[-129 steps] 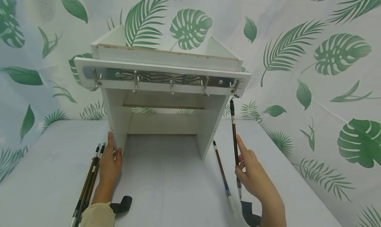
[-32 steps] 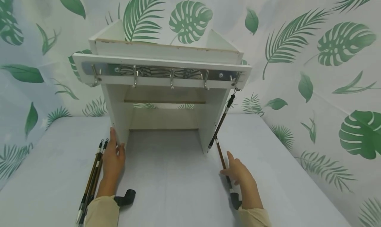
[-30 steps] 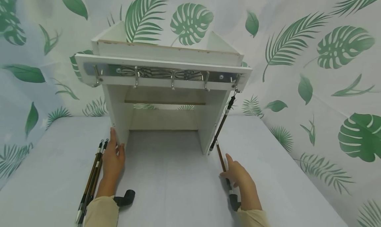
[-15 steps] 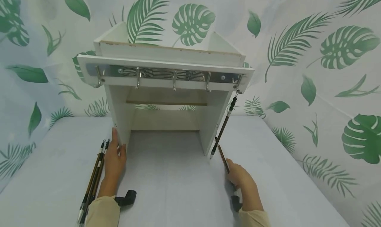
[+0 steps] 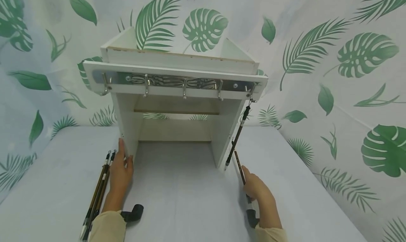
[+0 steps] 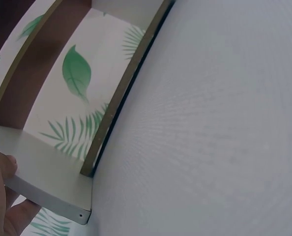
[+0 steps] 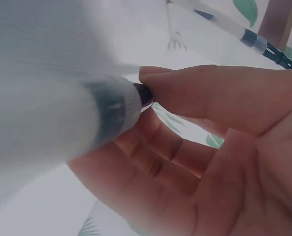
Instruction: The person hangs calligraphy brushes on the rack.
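My left hand (image 5: 120,175) grips the left side panel of a white shelf unit (image 5: 180,60), thumb on the inner face and fingers outside, as the left wrist view shows. Along its front runs a metal hook rail (image 5: 171,80). From the rightmost hook (image 5: 252,94) a calligraphy brush (image 5: 240,131) hangs by its loop, leaning inward with its tip near the panel's foot. My right hand (image 5: 258,192) pinches a second calligraphy brush (image 5: 239,166) between thumb and fingers; its white cap end looms large in the right wrist view. The upper end of this brush passes behind the hanging one.
Several more brushes (image 5: 98,196) lie side by side on the white tabletop (image 5: 177,199), left of my left forearm. Black wrist mounts (image 5: 134,212) stick out at both wrists. A leaf-print cloth (image 5: 317,58) lines the back and sides.
My right hand let go of the brush on the rightmost hook, which now hangs free. It moved down to the brush on the table and took hold of it. My left hand stays put.
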Available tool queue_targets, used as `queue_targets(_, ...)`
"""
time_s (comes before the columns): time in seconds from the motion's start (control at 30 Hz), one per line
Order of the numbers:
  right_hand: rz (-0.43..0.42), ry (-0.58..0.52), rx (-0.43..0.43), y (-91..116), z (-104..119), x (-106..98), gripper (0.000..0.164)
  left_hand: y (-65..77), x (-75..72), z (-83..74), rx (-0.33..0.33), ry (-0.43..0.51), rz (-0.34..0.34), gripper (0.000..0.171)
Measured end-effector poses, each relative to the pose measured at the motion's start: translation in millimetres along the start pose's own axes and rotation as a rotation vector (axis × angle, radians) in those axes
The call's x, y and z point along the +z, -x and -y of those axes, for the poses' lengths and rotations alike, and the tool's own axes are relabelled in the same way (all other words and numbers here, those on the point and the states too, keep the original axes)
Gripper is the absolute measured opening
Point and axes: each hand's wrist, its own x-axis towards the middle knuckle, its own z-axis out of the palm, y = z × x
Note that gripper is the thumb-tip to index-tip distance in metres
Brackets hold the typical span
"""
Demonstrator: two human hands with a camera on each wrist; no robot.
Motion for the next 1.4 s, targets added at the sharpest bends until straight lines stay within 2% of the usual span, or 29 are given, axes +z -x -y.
queue_targets(0.27, -0.024, -0.006, -0.02, 1.3, -0.1, -2.4, 0.073, -0.1, -1.2, -1.7, 0.004, 0.01, 0.0, 0.075)
queue_targets(0.53, -0.031, -0.021, -0.047, 3.8, 1.6, -8.2, 0.073, 0.6, -0.6, -2.5, -0.028, 0.022, 0.014, 0.075)
queue_targets(0.7, -0.04, -0.02, -0.053, 4.1, 2.3, -10.3, 0.073, 0.0, -0.6, -0.9, 0.0, 0.022, -0.003, 0.075)
queue_targets(1.03, -0.124, 0.032, -0.116, 8.0, 4.3, -15.1, 0.074, 1.4, 1.6, 0.6, 0.001, 0.006, -0.01, 0.076)
queue_targets(1.27, -0.153, 0.025, -0.17, 9.3, 5.2, -18.1, 0.074, 1.0, 1.8, 1.5, 0.03, -0.003, -0.027, 0.075)
queue_targets(1.4, -0.172, 0.006, -0.182, 8.7, 5.7, -18.8, 0.074, 0.1, 0.9, 0.5, 0.02, 0.007, -0.02, 0.075)
